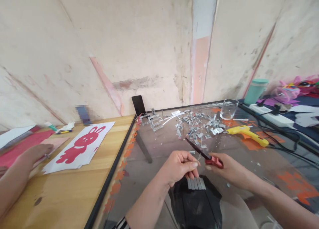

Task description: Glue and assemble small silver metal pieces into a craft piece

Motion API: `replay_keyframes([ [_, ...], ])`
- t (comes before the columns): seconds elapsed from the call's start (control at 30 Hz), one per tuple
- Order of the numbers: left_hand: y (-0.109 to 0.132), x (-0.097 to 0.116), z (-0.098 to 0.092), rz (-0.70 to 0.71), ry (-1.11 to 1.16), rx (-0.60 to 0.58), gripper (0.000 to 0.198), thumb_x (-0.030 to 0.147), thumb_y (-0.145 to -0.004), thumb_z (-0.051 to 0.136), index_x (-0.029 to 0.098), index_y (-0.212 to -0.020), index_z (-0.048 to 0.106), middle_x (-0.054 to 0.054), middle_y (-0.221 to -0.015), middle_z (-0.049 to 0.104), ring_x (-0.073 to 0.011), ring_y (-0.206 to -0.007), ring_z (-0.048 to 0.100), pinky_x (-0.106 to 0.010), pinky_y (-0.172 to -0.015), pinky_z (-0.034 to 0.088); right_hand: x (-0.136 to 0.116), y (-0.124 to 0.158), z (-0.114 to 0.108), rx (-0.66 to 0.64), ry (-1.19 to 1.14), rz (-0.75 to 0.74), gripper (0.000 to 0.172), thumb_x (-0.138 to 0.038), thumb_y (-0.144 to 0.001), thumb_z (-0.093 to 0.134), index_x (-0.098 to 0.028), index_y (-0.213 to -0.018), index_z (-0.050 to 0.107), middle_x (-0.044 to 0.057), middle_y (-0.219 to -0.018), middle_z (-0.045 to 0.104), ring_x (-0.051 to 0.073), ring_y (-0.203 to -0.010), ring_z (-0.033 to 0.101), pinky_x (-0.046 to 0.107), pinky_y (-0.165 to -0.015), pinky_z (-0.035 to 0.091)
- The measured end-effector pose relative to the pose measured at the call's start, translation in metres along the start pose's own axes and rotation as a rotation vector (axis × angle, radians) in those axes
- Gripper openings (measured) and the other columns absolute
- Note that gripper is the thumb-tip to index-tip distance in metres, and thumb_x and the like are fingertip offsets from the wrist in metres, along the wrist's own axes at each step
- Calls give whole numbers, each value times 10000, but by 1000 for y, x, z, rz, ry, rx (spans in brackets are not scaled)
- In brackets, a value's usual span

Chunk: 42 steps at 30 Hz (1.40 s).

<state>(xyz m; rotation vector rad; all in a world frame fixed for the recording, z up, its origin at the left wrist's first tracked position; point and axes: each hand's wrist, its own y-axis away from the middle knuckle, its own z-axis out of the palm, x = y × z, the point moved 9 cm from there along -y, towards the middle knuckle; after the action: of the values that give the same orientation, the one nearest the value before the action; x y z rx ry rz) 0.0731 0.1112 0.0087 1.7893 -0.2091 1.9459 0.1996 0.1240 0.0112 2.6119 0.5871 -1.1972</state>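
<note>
My right hand [220, 166] is wrapped round the red handle of a pair of scissors [196, 148], whose dark blades point up and to the left. Close by, my left hand [181, 167] is closed in a pinch, fingertips just below the blades. A thin pale strand [199, 157] sticks up from that pinch; its exact kind is too small to tell. Below my left fingertips, a row of several narrow grey strips [196, 183] lies side by side on a black sheet [199, 205]. Part of this row is hidden by the fingers.
Scattered silvery pieces [196, 122] cover the glass tabletop's far middle. A yellow glue gun [249, 134], a clear glass [228, 109] and a power strip [271, 115] stand right. A phone [138, 105] leans at the wall. Another person's hand [36, 153] rests left, near a rabbit picture [81, 146].
</note>
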Motion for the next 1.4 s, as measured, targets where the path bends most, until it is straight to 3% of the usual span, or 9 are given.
replay_keyframes([
  [0.1, 0, 3, -1, 24, -65, 19, 338, 445, -642, 713, 128, -683, 601, -16, -520, 633, -70, -410, 519, -174, -436, 374, -1, 1, 8, -97, -56, -2, 185, -361, -811, 503, -187, -761, 542, -56, -574, 445, 109, -511, 380, 232, -513, 338],
  [0.27, -2, -6, 0, -44, 22, 36, 351, 441, -602, 730, 125, -699, 611, -17, -513, 633, -62, -386, 492, -166, -406, 333, 8, -3, -19, 264, 262, -50, 151, -258, -815, 445, -200, -687, 502, -13, -607, 498, 138, -557, 417, 261, -542, 313],
  [0.47, 2, 5, 0, 3, -9, 16, 367, 461, -610, 733, 125, -697, 614, -26, -517, 640, -67, -396, 507, -170, -421, 354, 1, 1, 8, -101, -133, 31, 203, -385, -808, 524, -185, -779, 539, -66, -568, 387, 102, -509, 368, 222, -508, 351],
  [0.53, 4, 5, 2, 5, -23, 15, 357, 456, -614, 733, 129, -680, 608, -27, -516, 640, -68, -398, 508, -171, -425, 359, 1, 2, 11, -140, -151, 44, 217, -390, -820, 508, -179, -800, 554, -72, -552, 367, 94, -478, 343, 218, -483, 334],
  [0.67, 2, -4, 3, -44, 35, 26, 341, 433, -600, 739, 127, -679, 611, -22, -508, 635, -62, -385, 493, -164, -404, 331, 4, -1, -18, 233, 205, -57, 164, -277, -818, 454, -199, -698, 531, -15, -615, 496, 135, -553, 431, 246, -539, 338],
  [0.73, 0, -6, 1, -51, 54, 27, 342, 426, -597, 740, 123, -696, 618, -22, -511, 637, -59, -383, 491, -161, -399, 325, 6, -1, -22, 297, 271, -67, 154, -263, -820, 434, -201, -724, 537, 1, -654, 538, 150, -584, 462, 252, -554, 348],
  [0.93, 1, 2, -2, -5, -21, 30, 338, 431, -612, 739, 122, -681, 619, -24, -512, 642, -60, -390, 506, -159, -416, 363, 5, -2, 4, -23, -8, -44, 163, -336, -778, 541, -183, -732, 571, -35, -626, 550, 135, -591, 495, 219, -552, 396],
  [1.17, 7, -14, 34, -107, 217, -130, 329, 396, -599, 776, 111, -708, 653, -39, -543, 664, -68, -388, 534, -152, -395, 376, 36, -3, -70, 461, 363, 44, 172, -320, -794, 466, -203, -775, 590, 8, -602, 616, 161, -536, 550, 240, -526, 394],
  [1.4, -5, -5, -15, 23, 559, 145, 305, 292, -565, 842, 115, -729, 655, -16, -570, 656, -58, -443, 556, -129, -421, 410, 65, -11, -73, 278, 614, 119, 153, -325, -784, 534, -215, -749, 634, 17, -608, 661, 173, -553, 598, 234, -507, 361],
])
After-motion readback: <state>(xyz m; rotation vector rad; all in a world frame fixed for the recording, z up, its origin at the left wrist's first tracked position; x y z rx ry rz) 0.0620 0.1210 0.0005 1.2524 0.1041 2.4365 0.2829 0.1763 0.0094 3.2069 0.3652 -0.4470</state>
